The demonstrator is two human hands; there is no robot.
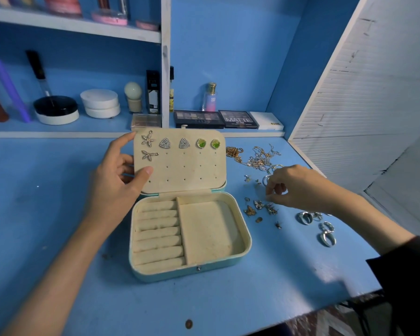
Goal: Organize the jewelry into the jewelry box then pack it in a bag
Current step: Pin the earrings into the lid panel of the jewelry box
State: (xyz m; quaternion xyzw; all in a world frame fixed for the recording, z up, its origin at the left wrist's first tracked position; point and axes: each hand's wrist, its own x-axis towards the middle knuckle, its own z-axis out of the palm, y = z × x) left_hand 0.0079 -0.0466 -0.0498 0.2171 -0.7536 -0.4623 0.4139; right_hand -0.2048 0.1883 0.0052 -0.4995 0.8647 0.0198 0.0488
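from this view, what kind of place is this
Probably a home vanity or dressing table. The shelves hold makeup compacts, eyeshadow palettes and a perfume bottle, and an open jewelry box sits on the blue table beside loose rings and chains.

blue counter with a brown spot near its front edge. back ledge, left to right: purple stick, black-lidded round jar, two stacked white compacts, pale sponge on a stand, tall black box, clear flat case. right of the white upright: gold-capped perfume bottle behind an eyeshadow palette; beside it a palette lettered "matte", then a flat white box. upper shelf: pink containers. far right: slatted white panel.
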